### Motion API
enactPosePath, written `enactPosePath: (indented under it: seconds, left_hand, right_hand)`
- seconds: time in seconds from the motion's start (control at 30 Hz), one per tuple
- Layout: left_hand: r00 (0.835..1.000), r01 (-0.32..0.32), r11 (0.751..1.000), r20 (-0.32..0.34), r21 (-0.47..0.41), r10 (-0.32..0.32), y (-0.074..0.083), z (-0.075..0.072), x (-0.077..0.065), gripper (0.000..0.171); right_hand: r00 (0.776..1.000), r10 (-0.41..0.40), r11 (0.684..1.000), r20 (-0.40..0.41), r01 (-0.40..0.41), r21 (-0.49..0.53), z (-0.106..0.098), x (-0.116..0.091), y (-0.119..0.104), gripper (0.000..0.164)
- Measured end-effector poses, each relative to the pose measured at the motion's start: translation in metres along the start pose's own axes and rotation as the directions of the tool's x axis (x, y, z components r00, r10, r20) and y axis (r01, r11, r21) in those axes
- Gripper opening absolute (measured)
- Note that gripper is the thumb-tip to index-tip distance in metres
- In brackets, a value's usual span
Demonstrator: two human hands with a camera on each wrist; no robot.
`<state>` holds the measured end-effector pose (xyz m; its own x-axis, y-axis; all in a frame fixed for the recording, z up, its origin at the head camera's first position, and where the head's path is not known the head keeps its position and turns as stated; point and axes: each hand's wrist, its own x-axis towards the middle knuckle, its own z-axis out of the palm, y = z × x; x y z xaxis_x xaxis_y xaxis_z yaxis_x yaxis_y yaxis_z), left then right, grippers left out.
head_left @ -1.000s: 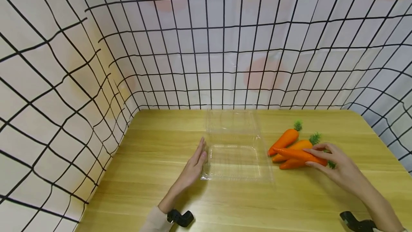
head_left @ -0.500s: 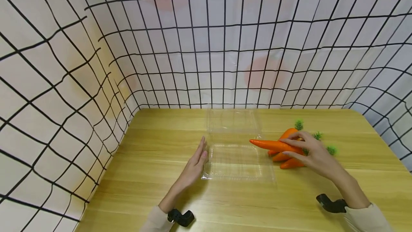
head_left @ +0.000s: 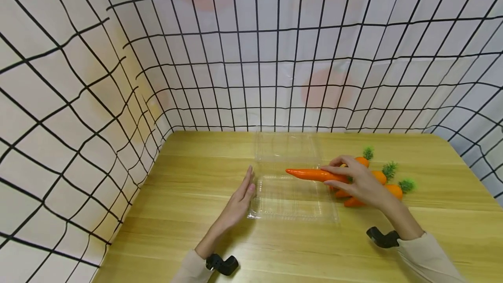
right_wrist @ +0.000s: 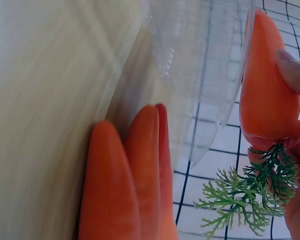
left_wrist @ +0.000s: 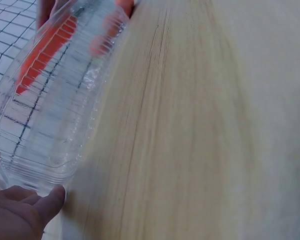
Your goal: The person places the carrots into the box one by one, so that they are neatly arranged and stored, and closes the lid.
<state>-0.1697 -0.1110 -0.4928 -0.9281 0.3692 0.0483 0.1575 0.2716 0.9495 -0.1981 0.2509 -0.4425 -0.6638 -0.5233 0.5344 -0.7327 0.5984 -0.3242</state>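
Here my left hand (head_left: 235,206) lies flat, fingers straight against the near-left edge of the clear plastic clamshell box (head_left: 292,195). Beyond it, my right hand (head_left: 359,182) pinches a toy carrot (head_left: 310,174) over the box; three carrots (head_left: 387,187) lie just behind.

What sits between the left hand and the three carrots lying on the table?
The clear plastic box, open and empty, with the carrot held by the right hand above it. Head view shows this.

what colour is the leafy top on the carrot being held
Green, on an orange carrot; the right wrist view shows the leafy top best.
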Motion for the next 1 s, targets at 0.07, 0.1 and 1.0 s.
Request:
enactPosePath:
  seconds: [0.07, 0.1, 1.0]
  left_hand:
    - [1.000, 0.002, 1.000, -0.005, 0.005, -0.002, 0.000, 0.000, 0.000, 0.060]
    - [1.000, 0.003, 1.000, -0.007, 0.006, -0.003, 0.000, 0.000, 0.000, 0.060]
    - [1.000, 0.002, 1.000, -0.015, -0.015, -0.002, -0.004, 0.000, 0.002, 0.059]
  right_hand:
    - [1.000, 0.007, 1.000, 0.014, -0.008, 0.018, 0.004, 0.004, -0.002, 0.048]
    - [1.000, 0.012, 1.000, 0.019, -0.012, 0.028, 0.007, 0.007, -0.002, 0.047]
    - [0.977, 0.111, 0.993, 0.180, -0.103, -0.055, 0.068, 0.047, -0.017, 0.035]
